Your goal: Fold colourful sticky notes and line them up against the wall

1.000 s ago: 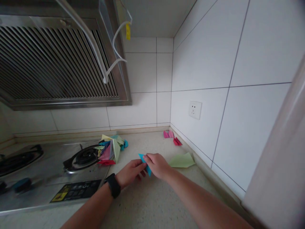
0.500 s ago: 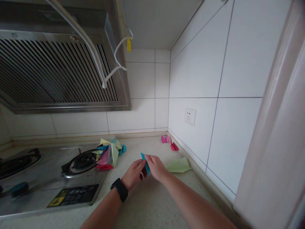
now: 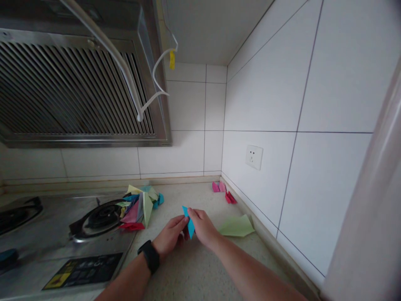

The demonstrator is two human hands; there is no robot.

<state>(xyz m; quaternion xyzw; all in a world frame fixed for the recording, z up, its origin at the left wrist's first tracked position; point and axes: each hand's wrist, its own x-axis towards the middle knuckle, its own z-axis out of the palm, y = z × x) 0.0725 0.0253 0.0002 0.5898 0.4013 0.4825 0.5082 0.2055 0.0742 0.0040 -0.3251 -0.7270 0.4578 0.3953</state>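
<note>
Blue paper [image 3: 191,229], held in a two-handed grip over the table [image 3: 188,276]
Left hand [image 3: 171,235] and right hand [image 3: 203,228] both pinch it, covering part; the left's lower fingertips are hard to make out.

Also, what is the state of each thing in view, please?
Blue paper, folded
Left hand, gripping the blue paper
Right hand, gripping it too
Green paper, lying unheld
Paper heap, loosely piled
Pink papers, folded
Lone red paper, folded
Wall socket, nothing plugged in
Burners, no flame visible
Watch, strapped on
</note>
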